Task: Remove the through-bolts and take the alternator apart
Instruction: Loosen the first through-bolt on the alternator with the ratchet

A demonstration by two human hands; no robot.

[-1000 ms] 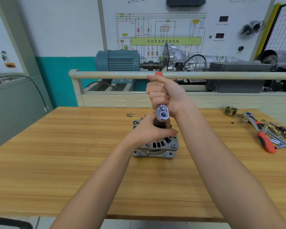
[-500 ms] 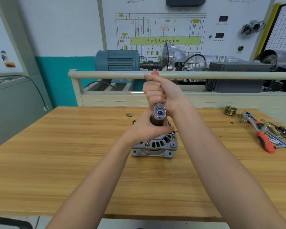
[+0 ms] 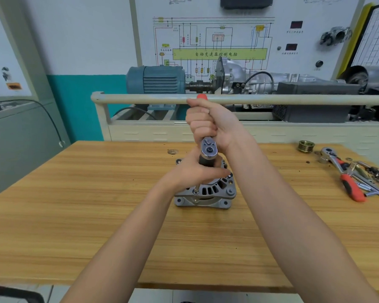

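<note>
My right hand (image 3: 214,123) is wrapped tight around the ratchet wrench (image 3: 209,148), all four fingers curled over the handle so only its red end pokes out above my fist. The chrome head faces me just below the knuckles. My left hand (image 3: 197,171) has its fingers closed round the dark socket (image 3: 206,161) under that head, thumb stretched across toward the right, steadying it on top of the alternator (image 3: 208,193).

I see no real containers here; loose parts simply lie on the wooden table (image 3: 74,215).

The alternator sits near the middle of the table, resting on its flat end with its axis upright, the slotted vent ring facing up and toward me. A through-bolt (image 3: 196,189) sticks up from the housing's near-left edge, just under my left wrist. The wrench handle runs up and away from me, its long axis roughly straight out from the camera.

Off to the right, well apart, lie a second ratchet (image 3: 346,178) with a red grip, and a small brass pulley (image 3: 306,146).
</note>
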